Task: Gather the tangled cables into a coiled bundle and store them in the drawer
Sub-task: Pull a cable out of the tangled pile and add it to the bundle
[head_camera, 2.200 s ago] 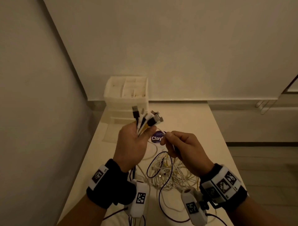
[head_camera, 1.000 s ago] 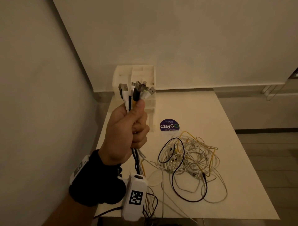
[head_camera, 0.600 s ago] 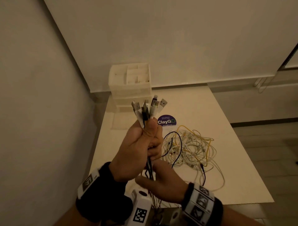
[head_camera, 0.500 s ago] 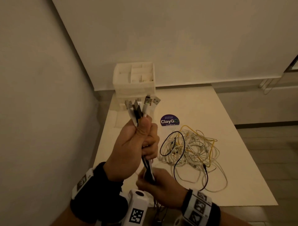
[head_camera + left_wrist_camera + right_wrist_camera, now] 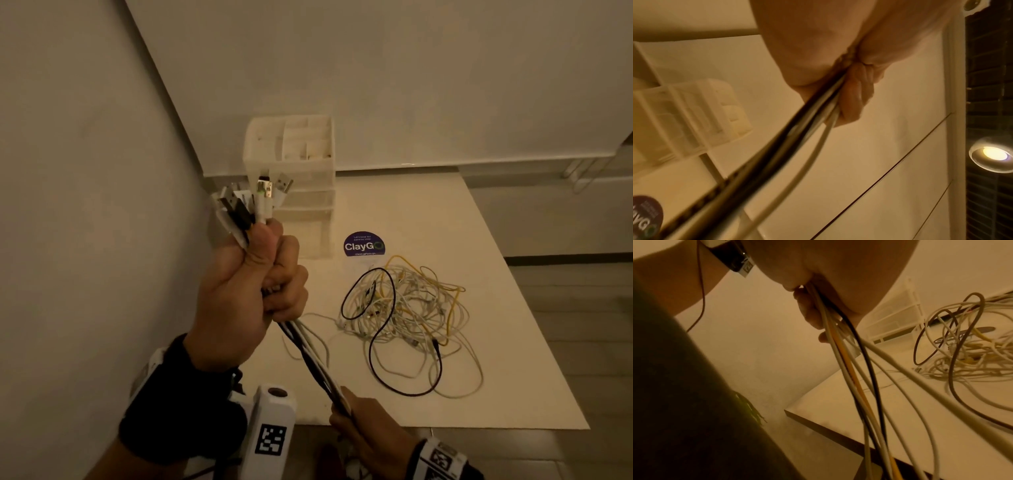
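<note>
Gripping cable bundle (image 5: 310, 353), both fists: left grip (image 5: 246, 291) | right grip (image 5: 363, 425) | tangled round cords (image 5: 407, 308)

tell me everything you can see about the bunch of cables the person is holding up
The cable bunch mixes white, black and one yellow cord. The left hand grips it just below the fanned USB plugs; the right hand holds it lower, stretching it straight. Below, the cords run to the tangled pile on the table.
</note>
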